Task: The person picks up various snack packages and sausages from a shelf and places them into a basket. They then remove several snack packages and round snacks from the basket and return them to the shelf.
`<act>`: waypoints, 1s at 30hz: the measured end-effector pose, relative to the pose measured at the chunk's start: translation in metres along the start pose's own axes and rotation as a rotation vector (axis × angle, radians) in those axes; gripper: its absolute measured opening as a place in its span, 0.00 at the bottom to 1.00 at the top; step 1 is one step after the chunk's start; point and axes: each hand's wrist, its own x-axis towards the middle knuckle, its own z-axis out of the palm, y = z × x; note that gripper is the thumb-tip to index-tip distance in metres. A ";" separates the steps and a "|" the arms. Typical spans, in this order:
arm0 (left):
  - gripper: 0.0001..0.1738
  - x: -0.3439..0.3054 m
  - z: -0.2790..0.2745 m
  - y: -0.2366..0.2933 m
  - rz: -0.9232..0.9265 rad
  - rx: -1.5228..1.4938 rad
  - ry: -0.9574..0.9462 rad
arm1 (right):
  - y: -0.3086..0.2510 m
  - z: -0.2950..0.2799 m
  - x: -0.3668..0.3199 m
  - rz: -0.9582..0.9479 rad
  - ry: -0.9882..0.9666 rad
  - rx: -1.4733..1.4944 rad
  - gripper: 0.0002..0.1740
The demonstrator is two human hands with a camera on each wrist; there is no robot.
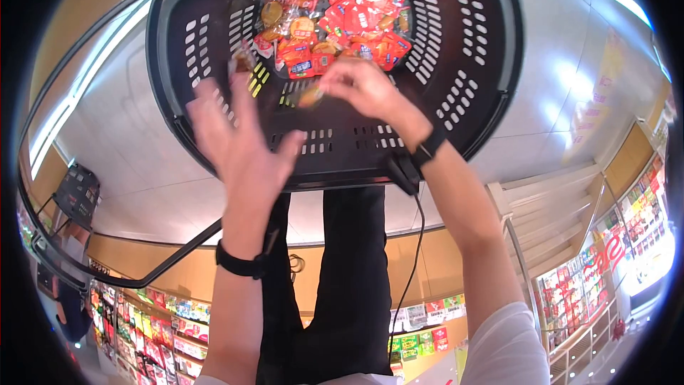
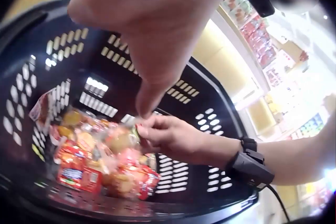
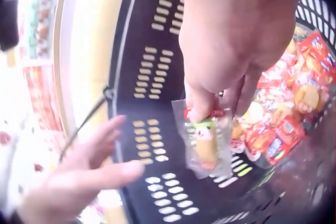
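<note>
My right hand (image 1: 363,89) pinches the top edge of a small clear snack packet (image 3: 206,142) over the black shopping basket (image 1: 324,165). Through the film, a tan snack and a printed cartoon figure show in the right wrist view. My left hand (image 1: 239,144) is above the basket's near left part, its fingers spread, blurred and holding nothing. Just past its fingertips another small packet (image 2: 42,109) is near the basket's side wall. A pile of red and clear snack packets (image 1: 363,18) lies at the far side of the basket, some showing round biscuits.
The basket's slotted walls surround both hands, and its handle (image 1: 146,279) swings out to the left. A cable (image 1: 410,271) runs down from the right wrist device. Shelves of packaged goods (image 1: 157,328) stand behind at left and right. A bystander (image 1: 71,299) is at the far left.
</note>
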 end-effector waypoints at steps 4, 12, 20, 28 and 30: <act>0.30 0.023 0.049 0.015 -0.230 -0.782 -0.757 | -0.016 -0.020 -0.017 0.215 -0.213 0.558 0.11; 0.13 0.028 0.141 -0.048 -0.264 -0.428 -0.856 | 0.160 -0.092 0.091 0.914 0.503 -0.632 0.50; 0.19 0.033 0.202 -0.079 -0.509 -0.858 -0.831 | 0.203 -0.073 0.087 0.711 0.755 -0.620 0.45; 0.22 0.030 0.115 -0.064 -0.703 -1.492 -0.725 | 0.033 -0.014 0.026 0.237 0.874 -0.522 0.16; 0.21 0.025 0.060 -0.060 -0.549 -1.597 -0.785 | -0.067 0.003 0.002 0.167 0.674 -0.637 0.16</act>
